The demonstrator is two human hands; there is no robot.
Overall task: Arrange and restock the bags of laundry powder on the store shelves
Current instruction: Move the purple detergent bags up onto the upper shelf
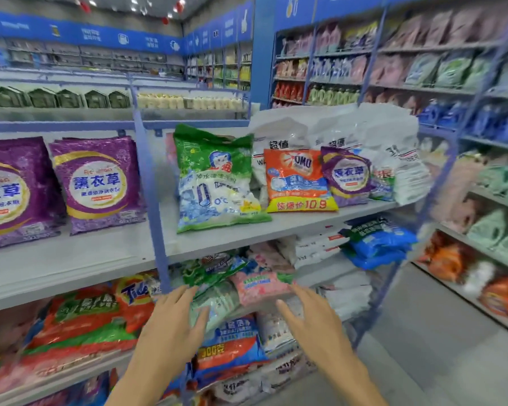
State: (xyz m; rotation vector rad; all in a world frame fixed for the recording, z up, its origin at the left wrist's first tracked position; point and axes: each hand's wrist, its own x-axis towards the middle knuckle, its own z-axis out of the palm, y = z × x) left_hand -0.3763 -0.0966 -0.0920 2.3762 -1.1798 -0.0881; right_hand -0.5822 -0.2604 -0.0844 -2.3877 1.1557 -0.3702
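Holds nothing in left hand (173, 326) or right hand (314, 326), fingers straight, at pink bag (261, 288) and pale green bag (217, 301), perhaps touching, on near lower shelf (317, 273). Above, on upper shelf (305, 225), upright green bag (214, 177).

Laundry aisle: materials and finish

Green bag (217, 183) and purple bag (97, 183): glossy, crinkled plastic film. Shelf (79, 256): smooth, matt grey board; upright (150, 183): blue painted metal.

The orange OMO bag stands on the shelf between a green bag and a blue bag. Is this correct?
Not quite. In the head view the orange OMO bag stands on the shelf between the green bag and a small purple bag, not a blue one.
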